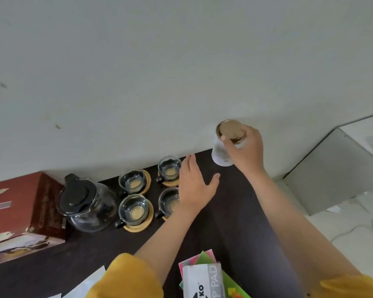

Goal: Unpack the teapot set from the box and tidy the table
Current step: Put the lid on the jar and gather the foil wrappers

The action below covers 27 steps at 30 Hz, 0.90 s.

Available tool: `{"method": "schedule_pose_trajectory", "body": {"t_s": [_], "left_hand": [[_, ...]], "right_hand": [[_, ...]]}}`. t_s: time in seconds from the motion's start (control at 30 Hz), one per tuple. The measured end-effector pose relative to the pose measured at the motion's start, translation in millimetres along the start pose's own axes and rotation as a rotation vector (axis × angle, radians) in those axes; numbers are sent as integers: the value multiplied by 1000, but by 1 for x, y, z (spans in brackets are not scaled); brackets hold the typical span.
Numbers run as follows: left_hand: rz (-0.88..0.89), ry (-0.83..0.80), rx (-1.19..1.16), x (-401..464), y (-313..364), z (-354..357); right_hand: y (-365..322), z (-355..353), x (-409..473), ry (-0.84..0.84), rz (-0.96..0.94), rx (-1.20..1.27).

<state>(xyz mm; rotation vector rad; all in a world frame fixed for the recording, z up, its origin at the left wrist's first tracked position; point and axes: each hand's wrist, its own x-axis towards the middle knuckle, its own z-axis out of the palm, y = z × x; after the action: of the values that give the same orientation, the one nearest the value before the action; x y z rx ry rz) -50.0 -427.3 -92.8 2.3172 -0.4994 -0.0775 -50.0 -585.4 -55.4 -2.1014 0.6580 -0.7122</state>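
The teapot [85,203] already stands out of its box, glass belly on the dark table [230,211], black lid on, just right of the red box [19,214] it came in. To its right are four glass cups on round wooden coasters: two on the far row [132,182] [169,168] and two nearer [134,209] [168,202], a tidy block, so the set looks laid out and what is left is clearing up.

My right hand [244,147] grips a pale jar [222,151] from above, fingertips [224,138] curled round its brass-coloured lid [230,131]. I judge I'm parking it at the far right corner, against the wall, to keep it clear of the glassware. Whether its base touches the table I cannot tell.

My left hand [195,186] holds nothing; it hovers flat and spread, just right of the cups and partly over the near right one, likely guarding them from my reaching arm.

Open room lies in the dark strip between the cups and the table's right edge. That edge runs close beside the jar, so it could tip off there. Near me, a writing pad [205,280] and coloured paper sheets [207,255] sit untidied.
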Motion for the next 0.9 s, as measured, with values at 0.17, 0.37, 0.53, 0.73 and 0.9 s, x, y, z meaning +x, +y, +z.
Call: {"method": "schedule_pose_trajectory", "body": {"t_s": [0.17, 0.37, 0.53, 0.73, 0.9], "left_hand": [[-31, -91, -112, 64, 9, 32], [-59, -89, -255, 101, 16, 66], [-40, -52, -264, 113, 21, 74], [31, -43, -210, 112, -6, 54], [62, -70, -120, 106, -22, 33]], "right_hand": [[14, 7, 34, -143, 34, -164], [27, 14, 47, -85, -19, -118], [28, 9, 44, 47, -16, 0], [45, -10, -31, 253, 1, 54], [76, 16, -101, 11, 148, -39]]}}
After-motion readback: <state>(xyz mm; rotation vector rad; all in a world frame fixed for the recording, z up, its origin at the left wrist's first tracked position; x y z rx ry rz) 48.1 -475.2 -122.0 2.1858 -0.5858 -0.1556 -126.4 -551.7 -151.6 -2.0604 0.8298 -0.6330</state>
